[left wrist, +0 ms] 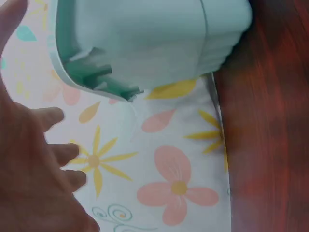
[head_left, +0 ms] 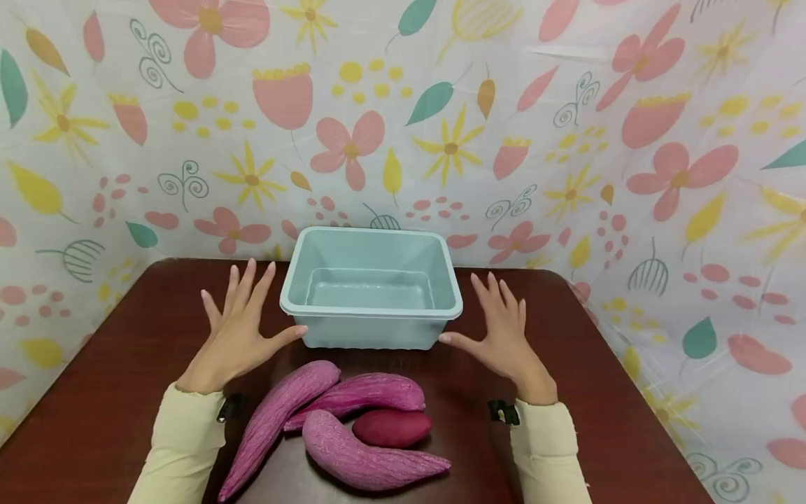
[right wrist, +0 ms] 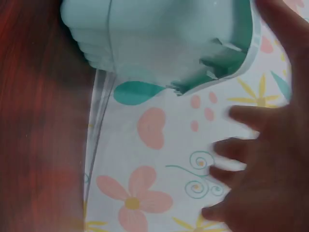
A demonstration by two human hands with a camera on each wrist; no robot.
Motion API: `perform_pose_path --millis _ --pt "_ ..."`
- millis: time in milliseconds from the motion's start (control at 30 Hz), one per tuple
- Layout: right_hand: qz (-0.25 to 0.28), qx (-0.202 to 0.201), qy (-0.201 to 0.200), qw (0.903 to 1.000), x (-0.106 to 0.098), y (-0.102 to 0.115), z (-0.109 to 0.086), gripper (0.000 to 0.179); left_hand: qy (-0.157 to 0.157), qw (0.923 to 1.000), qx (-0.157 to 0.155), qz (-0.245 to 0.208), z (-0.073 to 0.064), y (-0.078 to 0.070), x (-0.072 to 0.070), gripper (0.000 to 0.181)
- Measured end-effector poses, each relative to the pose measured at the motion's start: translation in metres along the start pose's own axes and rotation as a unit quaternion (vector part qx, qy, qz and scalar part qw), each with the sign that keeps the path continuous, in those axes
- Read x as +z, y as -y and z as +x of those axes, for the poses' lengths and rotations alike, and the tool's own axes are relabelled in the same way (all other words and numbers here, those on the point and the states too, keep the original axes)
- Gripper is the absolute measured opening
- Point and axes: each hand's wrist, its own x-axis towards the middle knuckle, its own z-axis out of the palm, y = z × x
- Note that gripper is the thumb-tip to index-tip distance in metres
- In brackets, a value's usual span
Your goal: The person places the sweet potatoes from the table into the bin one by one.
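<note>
A pale blue plastic bin (head_left: 371, 329) stands on the table near its back edge, with nothing in it. My left hand (head_left: 242, 336) is spread at the bin's left side, its thumb tip close by the front left corner. On the other side my right hand (head_left: 504, 339) mirrors it, fingers spread, thumb near the front right corner. In both wrist views the fingers stand apart beside the bin (left wrist: 140, 43). Between the forearms lie a long purple sweet potato (head_left: 277, 420), a second one (head_left: 371, 392), a curved one (head_left: 365, 455) and a smaller dark red one (head_left: 393, 428).
The dark brown table (head_left: 630, 420) has rounded back corners. Behind it and along both sides hangs a white sheet (head_left: 403, 112) printed with flowers and leaves. The sweet potatoes lie in front of the bin, close to the near side.
</note>
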Motion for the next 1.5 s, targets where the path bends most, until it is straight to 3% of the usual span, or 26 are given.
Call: perform_pose_path --millis 67,167,333,433,600,767,1033,1300,1500 --pt "0.028 -0.047 -0.046 0.9975 -0.002 0.006 0.003 0.106 -0.024 0.9995 0.020 -0.012 0.004 -0.001 0.000 0.106" --pt "0.074 -0.122 -0.091 0.9857 -0.003 0.019 0.008 0.100 -0.045 0.9979 0.037 -0.030 0.009 -0.002 -0.002 0.101" --pt "0.122 -0.207 -0.099 0.9658 0.005 0.040 0.009 0.082 -0.038 0.9966 0.048 -0.055 0.018 0.000 0.000 0.095" --pt "0.138 -0.229 -0.080 0.9604 0.014 0.047 0.008 0.073 -0.019 0.9963 0.052 -0.066 0.023 0.002 0.003 0.092" --pt "0.148 -0.239 -0.043 0.9587 0.034 0.057 0.005 0.072 -0.001 0.9929 0.066 -0.098 0.031 0.009 0.004 0.085" --pt "0.157 -0.245 -0.018 0.9566 0.047 0.067 0.001 0.076 0.022 0.9917 0.055 -0.114 0.031 0.015 0.006 0.085" --pt "0.153 -0.238 0.040 0.9583 0.057 0.067 -0.004 0.070 0.025 0.9916 0.053 -0.115 0.034 0.008 0.011 0.086" --pt "0.137 -0.178 0.109 0.9683 0.076 0.055 -0.002 0.075 0.033 0.9916 0.068 -0.105 0.040 0.002 0.014 0.089" --pt "0.155 -0.165 0.140 0.9639 0.082 0.050 -0.002 0.073 0.036 0.9908 0.075 -0.106 0.040 -0.001 0.018 0.090"
